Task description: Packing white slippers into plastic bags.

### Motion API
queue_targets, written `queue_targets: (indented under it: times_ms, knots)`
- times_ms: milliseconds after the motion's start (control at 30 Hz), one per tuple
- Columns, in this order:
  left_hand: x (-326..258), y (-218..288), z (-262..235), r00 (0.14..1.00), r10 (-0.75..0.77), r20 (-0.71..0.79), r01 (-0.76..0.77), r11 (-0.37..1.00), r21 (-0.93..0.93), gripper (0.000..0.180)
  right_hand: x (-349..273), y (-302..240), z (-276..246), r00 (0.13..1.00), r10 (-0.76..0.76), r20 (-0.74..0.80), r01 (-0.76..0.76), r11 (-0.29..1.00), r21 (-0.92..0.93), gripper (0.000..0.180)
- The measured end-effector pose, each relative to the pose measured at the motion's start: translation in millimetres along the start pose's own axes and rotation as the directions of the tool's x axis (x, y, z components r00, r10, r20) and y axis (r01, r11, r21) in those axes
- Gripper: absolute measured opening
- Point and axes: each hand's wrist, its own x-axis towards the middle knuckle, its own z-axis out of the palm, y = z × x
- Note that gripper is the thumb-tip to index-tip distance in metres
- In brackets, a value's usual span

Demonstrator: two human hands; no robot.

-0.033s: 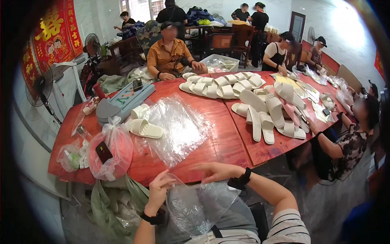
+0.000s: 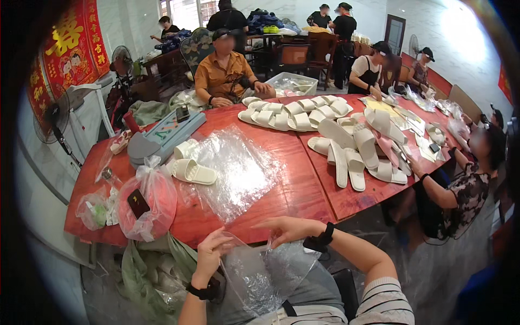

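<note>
A clear plastic bag (image 2: 260,276) hangs over my lap at the near edge of the table. My left hand (image 2: 212,252) is closed on the bag's upper left edge, with thumb and fingers pinched together. On its other side, my right hand (image 2: 292,228) grips the upper right edge between curled fingers and thumb. A stack of flat clear plastic bags (image 2: 233,170) lies on the table just beyond my hands. Left of that stack sits a white slide slipper (image 2: 194,172), its mate partly hidden behind it.
The red table (image 2: 271,211) carries rows of white slippers (image 2: 295,115) and a slipper heap (image 2: 360,146). A grey-blue device (image 2: 165,138), a phone (image 2: 138,203) and a knotted bag of pink stuff (image 2: 157,189) stand left. A person in orange (image 2: 227,76) sits opposite; others work right and behind.
</note>
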Motion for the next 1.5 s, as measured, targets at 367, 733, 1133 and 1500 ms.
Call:
queue_targets:
  times_ms: [367, 733, 1133, 1500]
  knots:
    - [-32.1, -23.8, -4.8, 0.912, -0.268, 0.31, 0.361, 0.883, -0.299, 0.036, 5.5, 30.1, -37.6, 0.686, -0.197, -0.7, -0.117, 0.92, -0.373, 0.012]
    - [-15.9, -17.0, 42.2, 0.967, -0.24, 0.082, 0.251, 0.866, -0.433, 0.102, -11.3, 1.4, -65.1, 0.532, -0.169, -0.83, -0.224, 0.917, -0.331, 0.015]
    - [-6.1, -18.0, 12.8, 0.974, -0.222, -0.051, 0.18, 0.886, -0.427, 0.008, -9.3, 35.2, -82.7, 0.442, 0.035, -0.896, -0.253, 0.963, -0.088, 0.021]
    - [-20.8, -21.6, 39.9, 0.734, -0.439, 0.519, 0.353, 0.899, 0.26, 0.024, 128.3, 50.9, -101.2, 0.837, -0.232, -0.496, -0.296, 0.57, -0.766, 0.008]
